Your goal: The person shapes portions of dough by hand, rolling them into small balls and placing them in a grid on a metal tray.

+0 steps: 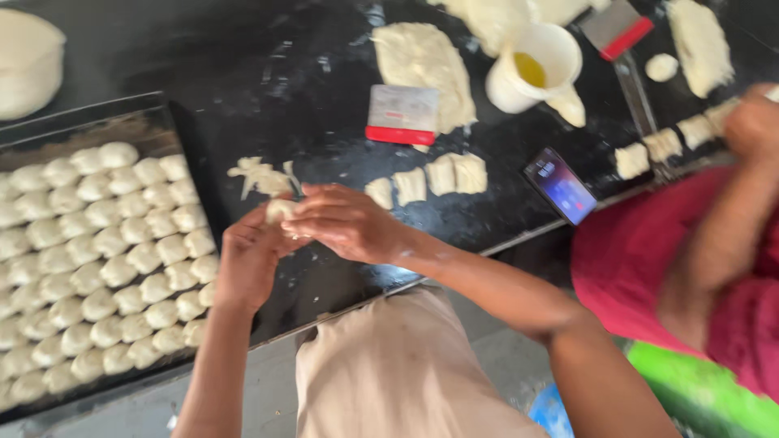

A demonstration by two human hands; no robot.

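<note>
One small lump of dough (280, 211) sits between my two hands, just above the near part of the black worktop (268, 89). My left hand (250, 258) cups it from below with the fingers curled up around it, and my right hand (345, 221) lies over it from the side, fingers bent and pressed against the lump, so both hands are closed on the same piece. Just beyond my fingers lies a ragged scrap of dough (261, 176), and to the right of that a short row of cut dough pieces (428, 180). Farther back rests a scraper with a red edge (402, 114) against a flattened sheet of dough (423, 66), with a white jug (531, 71) of yellow liquid beside it. On my left a dark tray (122, 122) holds many rows of dough balls (101, 259). A phone (560, 186) lies near the worktop's edge, close to a person in a red top (641, 259) at my right.
</note>
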